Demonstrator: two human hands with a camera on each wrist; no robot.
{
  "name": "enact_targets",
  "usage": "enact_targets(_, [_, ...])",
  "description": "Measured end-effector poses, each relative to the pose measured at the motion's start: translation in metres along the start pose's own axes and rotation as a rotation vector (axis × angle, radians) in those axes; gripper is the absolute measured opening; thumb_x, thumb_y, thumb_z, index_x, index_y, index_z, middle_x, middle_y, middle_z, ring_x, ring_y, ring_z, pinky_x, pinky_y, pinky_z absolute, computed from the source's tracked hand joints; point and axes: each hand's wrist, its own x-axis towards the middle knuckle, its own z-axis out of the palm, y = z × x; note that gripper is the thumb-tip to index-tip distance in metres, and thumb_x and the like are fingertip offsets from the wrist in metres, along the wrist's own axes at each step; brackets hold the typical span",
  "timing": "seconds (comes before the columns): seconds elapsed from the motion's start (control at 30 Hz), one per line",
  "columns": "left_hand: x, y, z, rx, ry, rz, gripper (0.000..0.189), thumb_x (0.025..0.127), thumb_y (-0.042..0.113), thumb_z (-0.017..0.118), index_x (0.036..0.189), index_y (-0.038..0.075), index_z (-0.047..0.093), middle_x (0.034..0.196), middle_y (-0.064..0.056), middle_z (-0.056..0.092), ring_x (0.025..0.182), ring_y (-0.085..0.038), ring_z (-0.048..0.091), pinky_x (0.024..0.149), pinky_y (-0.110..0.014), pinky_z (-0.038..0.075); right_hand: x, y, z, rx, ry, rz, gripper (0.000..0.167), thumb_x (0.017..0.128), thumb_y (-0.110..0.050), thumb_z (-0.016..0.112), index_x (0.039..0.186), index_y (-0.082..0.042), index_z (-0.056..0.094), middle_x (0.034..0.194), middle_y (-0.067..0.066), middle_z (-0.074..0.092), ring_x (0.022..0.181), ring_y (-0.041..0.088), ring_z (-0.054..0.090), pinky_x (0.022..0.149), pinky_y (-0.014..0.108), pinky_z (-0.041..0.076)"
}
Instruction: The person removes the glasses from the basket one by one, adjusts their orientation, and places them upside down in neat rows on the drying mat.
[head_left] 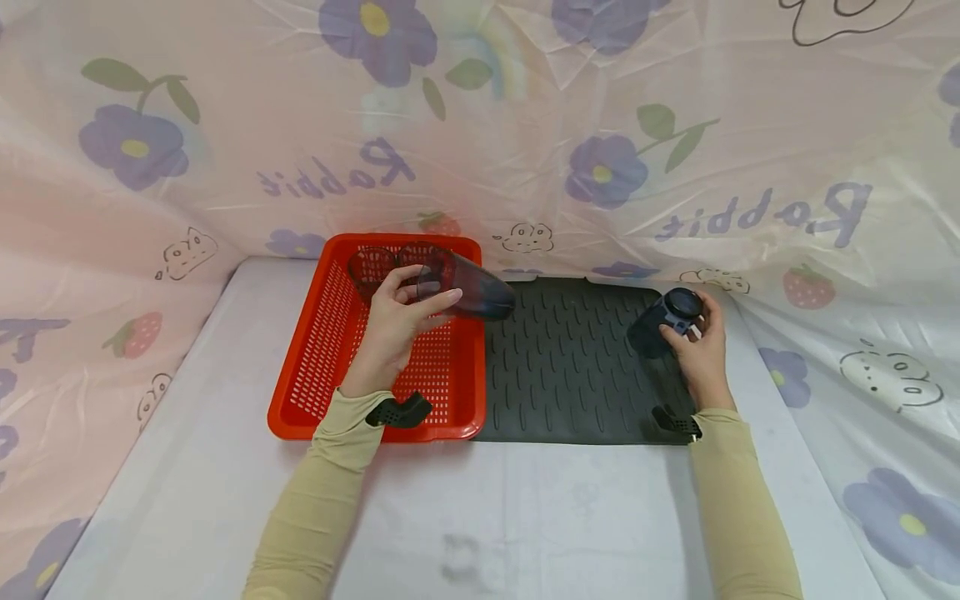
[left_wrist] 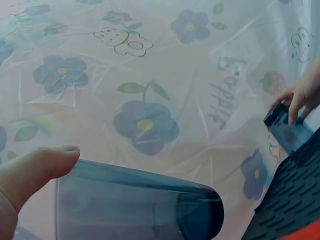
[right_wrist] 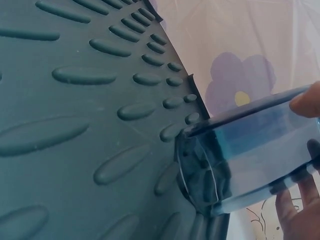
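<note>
My left hand (head_left: 392, 333) grips a see-through blue-grey cup (head_left: 476, 287) by its left end, thumb on the near side. The cup is tilted almost onto its side above the right edge of a red basket (head_left: 281, 417), its thick dark base pointing right. In the left wrist view the thumb (left_wrist: 47, 167) lies along that cup (left_wrist: 125, 200). At the right end of a black ribbed mat (head_left: 562, 367), my right hand (head_left: 703, 354) holds a second see-through blue cup (head_left: 651, 332), tilted. Its far end overlaps the mat's edge in the right wrist view.
Dark, see-through rounded outlines of glassware (head_left: 369, 265) show in the basket's far end, partly behind the left hand. The basket abuts the mat on a white-covered table (head_left: 540, 517). A flower-printed sheet (head_left: 495, 150) hangs behind and on both sides.
</note>
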Motion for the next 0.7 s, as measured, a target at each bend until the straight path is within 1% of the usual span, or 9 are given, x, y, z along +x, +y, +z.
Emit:
enact_targets(0.13, [0.003,-0.003,0.011,-0.028,0.003,-0.004,0.065,0.082,0.001,0.074,0.136,0.004,0.039,0.116,-0.020,0.050,0.083,-0.025,0.066,0.077,-0.043,0.055,0.000,-0.001,0.001,0.016,0.004,0.000,0.078,0.088,0.001,0.064,0.149,-0.027,0.024,0.150,0.003,0.028,0.136,0.022,0.027,0.113,0.043,0.021])
enact_targets(0.27, [0.006,-0.006,0.021,-0.045,0.002,-0.008,0.064,0.081,0.002,0.075,0.134,0.006,0.040,0.115,-0.020,0.050,0.083,-0.026,0.066,0.078,-0.044,0.055,-0.001,-0.002,0.001,0.014,0.002,0.009,0.078,0.088,0.002,0.064,0.148,-0.028,0.024,0.151,0.003,0.028,0.137,0.022,0.026,0.113,0.044,0.022])
enact_targets(0.37, [0.007,-0.009,0.027,-0.062,-0.004,-0.015,0.064,0.081,0.002,0.076,0.134,0.005,0.040,0.114,-0.020,0.050,0.082,-0.026,0.065,0.078,-0.045,0.055,-0.001,-0.002,0.001,0.012,0.002,0.008,0.078,0.088,0.002,0.064,0.149,-0.027,0.023,0.151,0.003,0.027,0.137,0.022,0.026,0.113,0.045,0.022])
enact_targets(0.5, [0.009,-0.014,0.033,-0.065,-0.012,-0.030,0.064,0.080,0.004,0.077,0.133,0.004,0.040,0.112,-0.019,0.049,0.080,-0.027,0.064,0.077,-0.045,0.055,-0.001,-0.002,0.001,0.012,0.007,-0.003,0.078,0.088,0.002,0.064,0.149,-0.025,0.024,0.150,0.003,0.029,0.136,0.022,0.028,0.113,0.044,0.021])
enact_targets(0.6, [0.011,-0.018,0.036,-0.064,-0.008,-0.050,0.063,0.080,0.005,0.078,0.131,0.005,0.041,0.109,-0.018,0.049,0.077,-0.026,0.064,0.076,-0.045,0.055,-0.001,-0.002,0.001,0.003,0.009,0.000,0.078,0.088,0.001,0.064,0.148,-0.026,0.024,0.150,0.003,0.029,0.136,0.022,0.028,0.113,0.042,0.021])
enact_targets(0.7, [0.011,-0.021,0.039,-0.082,-0.011,-0.071,0.062,0.080,0.007,0.078,0.130,0.005,0.041,0.105,-0.017,0.051,0.077,-0.024,0.064,0.076,-0.044,0.055,-0.001,-0.003,0.000,-0.017,0.014,0.005,0.077,0.088,0.000,0.064,0.149,-0.027,0.024,0.151,0.004,0.028,0.137,0.023,0.026,0.114,0.042,0.020])
